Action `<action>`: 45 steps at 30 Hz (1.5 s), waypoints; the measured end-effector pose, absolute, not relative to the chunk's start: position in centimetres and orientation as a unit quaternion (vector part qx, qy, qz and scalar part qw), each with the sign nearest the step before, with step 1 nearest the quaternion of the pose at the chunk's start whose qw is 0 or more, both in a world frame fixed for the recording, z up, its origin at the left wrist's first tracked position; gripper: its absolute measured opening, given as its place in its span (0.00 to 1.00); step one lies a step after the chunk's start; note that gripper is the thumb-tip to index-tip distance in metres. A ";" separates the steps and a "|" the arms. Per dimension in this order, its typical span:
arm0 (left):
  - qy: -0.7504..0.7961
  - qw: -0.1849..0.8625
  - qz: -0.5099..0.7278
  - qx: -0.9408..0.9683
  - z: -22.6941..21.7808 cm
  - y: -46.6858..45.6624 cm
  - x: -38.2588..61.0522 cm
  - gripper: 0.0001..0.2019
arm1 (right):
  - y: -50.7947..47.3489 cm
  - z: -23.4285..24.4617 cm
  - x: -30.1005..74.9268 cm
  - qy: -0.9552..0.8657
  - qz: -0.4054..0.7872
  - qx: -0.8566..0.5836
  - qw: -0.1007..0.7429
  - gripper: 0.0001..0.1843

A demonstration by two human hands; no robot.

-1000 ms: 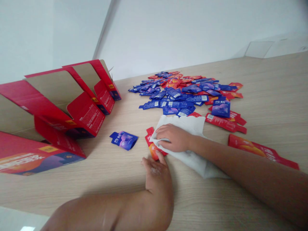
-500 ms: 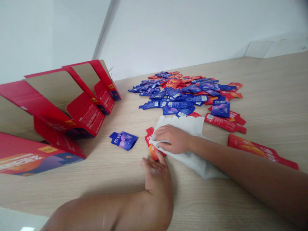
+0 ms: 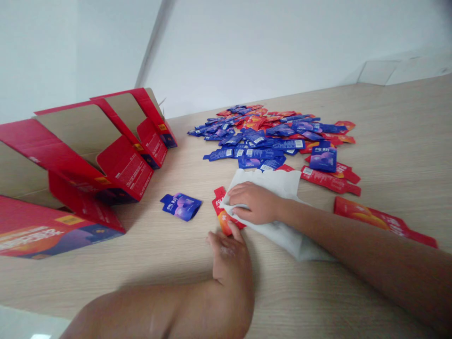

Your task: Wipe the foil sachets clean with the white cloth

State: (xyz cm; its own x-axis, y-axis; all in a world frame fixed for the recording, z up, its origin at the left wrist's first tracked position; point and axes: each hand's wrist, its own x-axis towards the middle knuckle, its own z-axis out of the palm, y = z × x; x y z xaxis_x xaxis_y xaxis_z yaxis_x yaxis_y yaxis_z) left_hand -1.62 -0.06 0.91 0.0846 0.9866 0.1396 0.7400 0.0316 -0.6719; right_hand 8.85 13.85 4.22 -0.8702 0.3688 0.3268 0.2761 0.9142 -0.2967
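Note:
My right hand (image 3: 256,202) is closed on a white cloth (image 3: 282,181), pressing it over a red pouch (image 3: 225,217) on the table. The cloth covers the pouch's right part; its spout end and part of its printed front show. Below, my left hand (image 3: 230,249) has its fingers spread, one fingertip on the pouch's lower edge. To the left, apart from both hands, lies a blue pouch (image 3: 181,207). A red pouch (image 3: 383,221) rests right of the cloth, beyond my right forearm.
Several open red cartons (image 3: 88,160) stand in a row at the left, flaps raised. A heap of blue and red pouches (image 3: 264,134) spreads behind the cloth on the wooden table (image 3: 162,268). A white wall (image 3: 282,52) borders the table's far side.
Almost nothing differs. Both hands, the white cloth and the red pouch under it keep nearly the same place; the whole view has shifted very slightly.

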 end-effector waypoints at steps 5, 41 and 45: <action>-0.650 0.307 0.194 -0.667 0.9 -0.1 -1.5 0.24 | 14.0 4.0 8.8 -0.958 0.123 -0.175 0.193 0.08; -0.655 0.290 0.205 -0.667 0.9 0.0 -1.5 0.24 | 14.4 4.0 9.1 -0.957 0.114 -0.192 0.185 0.08; -0.653 0.291 0.199 -0.670 1.0 0.0 -1.6 0.25 | 14.2 4.2 9.0 -0.958 0.110 -0.191 0.184 0.08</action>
State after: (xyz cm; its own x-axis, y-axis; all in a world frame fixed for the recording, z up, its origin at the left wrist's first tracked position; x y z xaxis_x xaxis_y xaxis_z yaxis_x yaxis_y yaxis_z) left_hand -1.59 -0.04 1.03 0.0673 0.9913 0.1131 0.7591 0.0227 -0.6506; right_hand 9.05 14.23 4.15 -0.8593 0.4069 0.3098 0.3263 0.9027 -0.2805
